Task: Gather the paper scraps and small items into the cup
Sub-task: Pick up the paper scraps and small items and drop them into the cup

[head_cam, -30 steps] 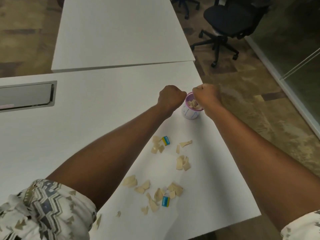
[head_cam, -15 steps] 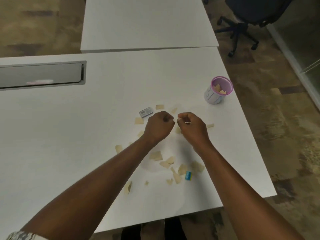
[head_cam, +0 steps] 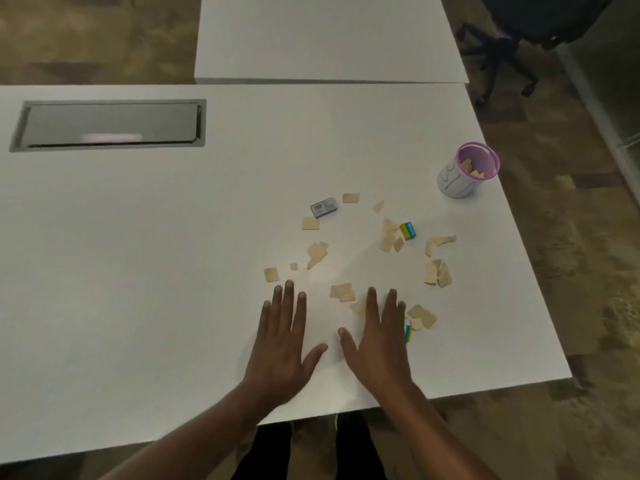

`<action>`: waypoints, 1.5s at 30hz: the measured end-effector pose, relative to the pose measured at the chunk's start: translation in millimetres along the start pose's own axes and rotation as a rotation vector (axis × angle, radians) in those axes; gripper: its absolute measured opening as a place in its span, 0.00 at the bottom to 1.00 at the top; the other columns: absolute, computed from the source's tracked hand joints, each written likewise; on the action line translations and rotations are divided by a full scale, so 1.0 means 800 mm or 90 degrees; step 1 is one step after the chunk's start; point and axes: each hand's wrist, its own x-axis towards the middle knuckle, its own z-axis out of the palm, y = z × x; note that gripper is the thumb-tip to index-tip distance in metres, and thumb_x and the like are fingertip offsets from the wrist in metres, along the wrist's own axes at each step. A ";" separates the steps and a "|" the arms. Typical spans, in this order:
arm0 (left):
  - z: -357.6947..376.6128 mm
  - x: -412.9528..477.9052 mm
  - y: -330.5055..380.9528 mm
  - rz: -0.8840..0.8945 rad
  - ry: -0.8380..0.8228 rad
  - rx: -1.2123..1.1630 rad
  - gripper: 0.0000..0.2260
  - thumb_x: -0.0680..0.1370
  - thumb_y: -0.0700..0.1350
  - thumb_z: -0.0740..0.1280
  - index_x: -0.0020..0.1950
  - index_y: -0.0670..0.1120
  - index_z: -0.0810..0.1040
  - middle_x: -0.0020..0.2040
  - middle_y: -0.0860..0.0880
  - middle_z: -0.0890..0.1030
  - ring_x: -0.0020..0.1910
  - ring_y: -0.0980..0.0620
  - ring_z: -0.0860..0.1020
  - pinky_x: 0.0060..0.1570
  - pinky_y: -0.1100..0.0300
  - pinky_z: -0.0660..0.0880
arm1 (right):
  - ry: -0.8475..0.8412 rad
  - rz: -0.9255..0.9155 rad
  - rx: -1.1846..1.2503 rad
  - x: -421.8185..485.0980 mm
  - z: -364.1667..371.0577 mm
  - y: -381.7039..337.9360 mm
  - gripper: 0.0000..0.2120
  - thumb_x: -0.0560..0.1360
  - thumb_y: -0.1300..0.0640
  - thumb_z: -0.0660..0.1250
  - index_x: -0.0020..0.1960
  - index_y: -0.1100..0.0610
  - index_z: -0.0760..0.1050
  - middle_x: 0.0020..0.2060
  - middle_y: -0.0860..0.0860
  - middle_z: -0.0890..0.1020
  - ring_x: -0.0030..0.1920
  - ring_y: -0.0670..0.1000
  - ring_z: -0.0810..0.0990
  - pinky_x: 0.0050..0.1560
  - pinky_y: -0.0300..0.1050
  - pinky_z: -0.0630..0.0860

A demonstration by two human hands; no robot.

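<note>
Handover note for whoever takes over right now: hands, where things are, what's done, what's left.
Left hand: open, palm down, holds nothing.
Right hand: open, palm down, holds nothing; it partly hides a second blue-yellow block at its outer edge.
Cup: upright near the right edge of the table, apart from both hands.
Done: a few scraps lie in the cup.
Left: paper scraps scattered between hands and cup, plus the grey box, the blue-yellow block and the second one.
</note>
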 end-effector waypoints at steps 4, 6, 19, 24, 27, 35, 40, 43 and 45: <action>0.023 -0.039 -0.023 -0.006 -0.068 0.060 0.42 0.78 0.69 0.55 0.80 0.40 0.51 0.81 0.40 0.45 0.80 0.39 0.46 0.74 0.37 0.57 | 0.009 0.027 -0.025 -0.003 0.037 -0.011 0.44 0.79 0.35 0.55 0.79 0.51 0.29 0.76 0.57 0.27 0.78 0.62 0.32 0.76 0.54 0.41; 0.031 -0.039 -0.026 -0.010 -0.075 0.062 0.43 0.77 0.70 0.55 0.80 0.41 0.52 0.81 0.40 0.46 0.80 0.39 0.46 0.74 0.36 0.58 | 0.020 0.011 -0.015 0.003 0.048 -0.018 0.43 0.80 0.39 0.55 0.79 0.53 0.31 0.77 0.58 0.29 0.78 0.61 0.33 0.78 0.55 0.45; 0.018 0.005 -0.014 0.148 -0.024 0.068 0.28 0.82 0.58 0.56 0.75 0.42 0.68 0.76 0.36 0.65 0.76 0.35 0.62 0.75 0.42 0.58 | 0.173 -0.231 -0.008 0.001 0.008 0.036 0.15 0.74 0.60 0.66 0.60 0.55 0.79 0.61 0.53 0.78 0.62 0.54 0.75 0.59 0.49 0.78; 0.040 -0.040 0.013 0.297 -0.095 0.088 0.20 0.81 0.56 0.58 0.65 0.46 0.77 0.64 0.43 0.79 0.61 0.42 0.78 0.62 0.47 0.75 | 0.115 -0.284 -0.051 -0.037 0.031 0.081 0.10 0.71 0.59 0.61 0.45 0.54 0.81 0.43 0.49 0.79 0.41 0.50 0.77 0.39 0.44 0.78; 0.045 -0.018 0.016 0.218 -0.073 0.088 0.23 0.81 0.58 0.59 0.68 0.45 0.76 0.67 0.42 0.78 0.64 0.41 0.77 0.65 0.46 0.72 | 0.097 -0.280 -0.052 -0.020 0.037 0.075 0.13 0.71 0.57 0.58 0.47 0.54 0.81 0.44 0.49 0.79 0.42 0.51 0.77 0.39 0.45 0.78; 0.021 0.045 -0.013 0.101 0.009 0.049 0.26 0.81 0.54 0.59 0.74 0.40 0.70 0.72 0.35 0.71 0.70 0.34 0.71 0.68 0.41 0.68 | 0.208 -0.288 0.001 0.056 0.015 0.023 0.15 0.72 0.63 0.70 0.58 0.58 0.80 0.55 0.55 0.79 0.57 0.55 0.77 0.53 0.50 0.80; 0.017 0.054 -0.026 -0.107 0.053 0.003 0.33 0.81 0.56 0.58 0.81 0.45 0.51 0.81 0.36 0.44 0.80 0.36 0.43 0.77 0.40 0.48 | 0.128 -0.169 0.024 0.070 0.023 0.011 0.34 0.76 0.48 0.67 0.79 0.49 0.58 0.79 0.59 0.54 0.79 0.61 0.51 0.72 0.50 0.59; 0.023 0.063 -0.023 -0.091 0.045 -0.022 0.30 0.82 0.53 0.56 0.82 0.47 0.49 0.81 0.39 0.41 0.80 0.39 0.40 0.77 0.41 0.48 | 0.052 -0.180 -0.023 0.073 0.038 -0.003 0.37 0.80 0.46 0.61 0.81 0.44 0.44 0.81 0.57 0.40 0.80 0.61 0.40 0.76 0.55 0.55; 0.027 0.070 -0.022 -0.057 0.046 -0.042 0.28 0.82 0.48 0.56 0.81 0.46 0.54 0.81 0.39 0.46 0.80 0.39 0.44 0.77 0.41 0.53 | 0.058 -0.218 -0.058 0.076 0.041 -0.012 0.33 0.81 0.51 0.60 0.81 0.44 0.47 0.81 0.57 0.42 0.80 0.62 0.42 0.76 0.57 0.61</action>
